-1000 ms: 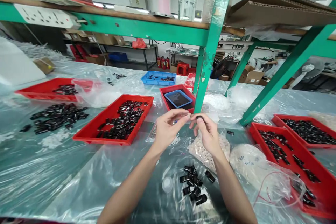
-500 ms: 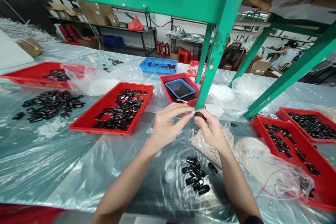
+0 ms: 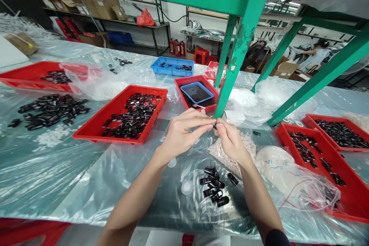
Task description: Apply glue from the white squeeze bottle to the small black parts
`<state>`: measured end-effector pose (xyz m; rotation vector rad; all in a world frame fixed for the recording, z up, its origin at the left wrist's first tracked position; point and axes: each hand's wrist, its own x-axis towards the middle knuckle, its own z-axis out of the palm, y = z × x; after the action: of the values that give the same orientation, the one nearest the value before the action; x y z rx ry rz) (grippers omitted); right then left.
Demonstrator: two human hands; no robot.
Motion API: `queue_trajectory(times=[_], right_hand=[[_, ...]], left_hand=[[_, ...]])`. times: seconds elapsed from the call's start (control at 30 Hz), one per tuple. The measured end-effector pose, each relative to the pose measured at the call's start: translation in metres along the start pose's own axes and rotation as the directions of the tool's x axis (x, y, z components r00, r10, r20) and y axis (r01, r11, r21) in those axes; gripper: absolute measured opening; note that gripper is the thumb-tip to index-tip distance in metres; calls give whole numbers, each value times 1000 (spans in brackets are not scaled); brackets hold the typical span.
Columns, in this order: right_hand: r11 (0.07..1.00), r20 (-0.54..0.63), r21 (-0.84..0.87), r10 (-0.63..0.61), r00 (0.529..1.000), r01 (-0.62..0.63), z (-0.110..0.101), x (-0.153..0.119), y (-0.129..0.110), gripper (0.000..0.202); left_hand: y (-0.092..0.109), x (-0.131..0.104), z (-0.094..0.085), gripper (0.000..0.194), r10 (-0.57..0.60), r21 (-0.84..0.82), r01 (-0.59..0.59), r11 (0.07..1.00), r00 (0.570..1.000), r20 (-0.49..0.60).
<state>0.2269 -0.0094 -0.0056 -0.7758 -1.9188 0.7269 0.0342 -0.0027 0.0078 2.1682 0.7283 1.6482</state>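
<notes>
My right hand (image 3: 230, 140) is closed around a small black plastic part (image 3: 214, 126), mostly hidden behind the fingers. My left hand (image 3: 184, 130) meets it from the left, thumb and fingers drawn together at the part. What its fingertips pinch is too small to make out. Below the hands, a loose pile of glossy black plastic parts (image 3: 212, 186) lies on the plastic-covered table. Under my right wrist is a clear bag of small beige pieces (image 3: 227, 153), beside a larger bag of pale material (image 3: 276, 165).
Red trays of black parts stand left (image 3: 157, 113) and right (image 3: 353, 184). Farther back are a small blue tray (image 3: 197, 103) inside a red one and another blue tray (image 3: 155, 70). A green post (image 3: 230, 80) rises just beyond my hands. A person (image 3: 315, 55) is at far right.
The pale bit seen at my left fingertips is now out of sight. My right fingers have closed further over the black part, and the fingertips of both hands are closer together. The view has tilted slightly down.
</notes>
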Motion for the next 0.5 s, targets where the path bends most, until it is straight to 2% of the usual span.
queue_trajectory(times=[0.27,0.4,0.5], right_hand=[[996,-108,82,26,994,-17,9,-3,0,45],[998,-134,66,15,991,-7,11,-4,-1,46],[995,-156,100,15,988,1,12,-4,-2,48]], left_hand=[[-5,0,13,20,-183,-227,174,958,983,-23],[-6,-2,16,19,-218,-288,206,935,976,-9],[-5,-3,20,21,-202,-291,188,938,979,-18]])
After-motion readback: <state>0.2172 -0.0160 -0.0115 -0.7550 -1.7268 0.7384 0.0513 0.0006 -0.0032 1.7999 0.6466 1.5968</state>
